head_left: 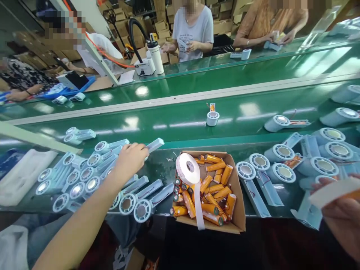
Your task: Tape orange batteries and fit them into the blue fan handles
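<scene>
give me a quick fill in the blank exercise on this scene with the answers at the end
1. The white strip is held in the person's ____ hand.
2. The person's left hand holds a casing whose colour is pale ____.
3. The batteries heaped in the box are coloured ____.
4. On top of those batteries lies a white roll of ____.

Missing words: right; blue; orange; tape.
</scene>
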Available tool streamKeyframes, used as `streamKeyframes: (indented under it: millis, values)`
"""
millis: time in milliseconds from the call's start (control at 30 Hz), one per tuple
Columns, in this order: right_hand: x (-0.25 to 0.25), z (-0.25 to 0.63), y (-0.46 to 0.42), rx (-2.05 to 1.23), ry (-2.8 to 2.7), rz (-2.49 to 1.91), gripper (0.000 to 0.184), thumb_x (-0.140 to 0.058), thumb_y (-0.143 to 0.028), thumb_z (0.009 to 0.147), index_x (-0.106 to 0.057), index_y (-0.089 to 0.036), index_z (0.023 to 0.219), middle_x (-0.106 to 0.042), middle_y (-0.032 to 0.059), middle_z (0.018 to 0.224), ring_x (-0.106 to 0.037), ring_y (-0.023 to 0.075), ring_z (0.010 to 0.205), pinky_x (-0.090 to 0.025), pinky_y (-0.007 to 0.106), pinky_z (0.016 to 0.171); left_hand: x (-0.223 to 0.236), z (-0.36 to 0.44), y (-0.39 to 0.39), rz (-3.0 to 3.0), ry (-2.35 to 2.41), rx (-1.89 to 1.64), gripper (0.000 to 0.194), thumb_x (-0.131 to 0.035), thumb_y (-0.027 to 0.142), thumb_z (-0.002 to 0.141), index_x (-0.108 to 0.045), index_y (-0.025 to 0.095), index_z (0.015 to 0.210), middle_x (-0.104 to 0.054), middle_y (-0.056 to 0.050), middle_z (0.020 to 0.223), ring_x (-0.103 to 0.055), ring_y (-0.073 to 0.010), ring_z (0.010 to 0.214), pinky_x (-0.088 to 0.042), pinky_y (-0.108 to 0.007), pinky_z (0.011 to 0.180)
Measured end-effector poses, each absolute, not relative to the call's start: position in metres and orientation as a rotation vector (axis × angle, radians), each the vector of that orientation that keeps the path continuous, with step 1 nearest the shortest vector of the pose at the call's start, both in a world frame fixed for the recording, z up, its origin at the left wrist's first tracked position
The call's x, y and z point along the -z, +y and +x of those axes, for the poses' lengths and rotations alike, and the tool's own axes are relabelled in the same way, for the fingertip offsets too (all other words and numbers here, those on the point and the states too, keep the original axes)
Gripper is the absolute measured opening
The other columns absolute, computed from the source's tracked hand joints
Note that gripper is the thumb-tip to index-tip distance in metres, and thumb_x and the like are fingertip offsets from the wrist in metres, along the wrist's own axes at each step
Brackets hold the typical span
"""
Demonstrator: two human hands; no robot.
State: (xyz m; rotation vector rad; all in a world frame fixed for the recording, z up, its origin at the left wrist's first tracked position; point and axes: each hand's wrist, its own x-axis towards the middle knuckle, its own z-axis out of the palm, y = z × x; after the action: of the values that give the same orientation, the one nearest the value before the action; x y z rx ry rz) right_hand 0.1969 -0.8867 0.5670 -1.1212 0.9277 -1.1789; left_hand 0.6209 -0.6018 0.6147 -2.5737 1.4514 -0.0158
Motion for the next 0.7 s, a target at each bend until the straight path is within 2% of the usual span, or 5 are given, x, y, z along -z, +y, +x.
streamKeyframes:
  millis: [67, 200, 300, 433, 700]
  values:
    - [-0.583, 0.227, -0.898, 1.107, 0.874, -1.293, 0.043, -0.092, -0.041, 0.073, -0.079, -0.052, 0.112, -0.084, 0.0018, 0.097, -0.077, 0.0359, 0.121, -0.072, 0.048, 0.08, -0.619, 0.632, -0.655, -2.514, 1.636, 0.126, 0.03, -0.049, 0.015, 0.098, -0.079, 0.019, 0.101, -0.078, -0.018, 0.122, -0.069, -0.0359, 0.122, -0.046, -0.057, 0.111]
    - [-0.618, 0.328, -0.925, 0.921, 0.43, -1.452, 0.055, -0.097, -0.042, 0.069, -0.075, -0.034, 0.119, -0.084, 0.0036, 0.1, -0.083, 0.0307, 0.099, -0.071, 0.043, 0.069, -0.608, 0.651, -0.773, -2.332, 1.941, -0.069, 0.037, -0.047, 0.004, 0.089, -0.079, 0.018, 0.1, -0.074, -0.016, 0.136, -0.059, -0.032, 0.137, -0.025, -0.064, 0.128]
    - [-0.622, 0.4, -0.944, 0.763, 0.258, -1.571, 0.054, -0.091, -0.041, 0.078, -0.069, -0.026, 0.124, -0.083, 0.0036, 0.099, -0.081, 0.0245, 0.092, -0.07, 0.041, 0.077, -0.592, 0.663, -0.829, -2.285, 2.05, -0.349, 0.022, -0.058, 0.016, 0.086, -0.079, 0.023, 0.086, -0.079, -0.01, 0.127, -0.06, -0.028, 0.132, -0.039, -0.049, 0.123]
    - [-0.602, 0.455, -0.962, 0.63, 0.226, -1.796, 0.041, -0.089, -0.034, 0.079, -0.064, -0.022, 0.109, -0.082, 0.002, 0.093, -0.08, 0.0207, 0.088, -0.066, 0.038, 0.084, -0.582, 0.681, -0.847, -2.293, 2.117, -0.533, 0.013, -0.066, 0.026, 0.078, -0.077, 0.026, 0.073, -0.082, -0.004, 0.114, -0.07, -0.0239, 0.112, -0.051, -0.032, 0.104]
    - [-0.581, 0.492, -0.973, 0.238, 0.269, -2.597, 0.034, -0.073, -0.021, 0.095, -0.072, -0.019, 0.129, -0.083, 0.0061, 0.098, -0.079, 0.0224, 0.092, -0.055, 0.032, 0.087, -0.57, 0.676, -0.843, -2.648, 2.014, -0.621, 0.033, -0.049, 0.041, 0.097, -0.073, 0.021, 0.106, -0.079, -0.007, 0.106, -0.07, -0.0234, 0.098, -0.053, -0.032, 0.086]
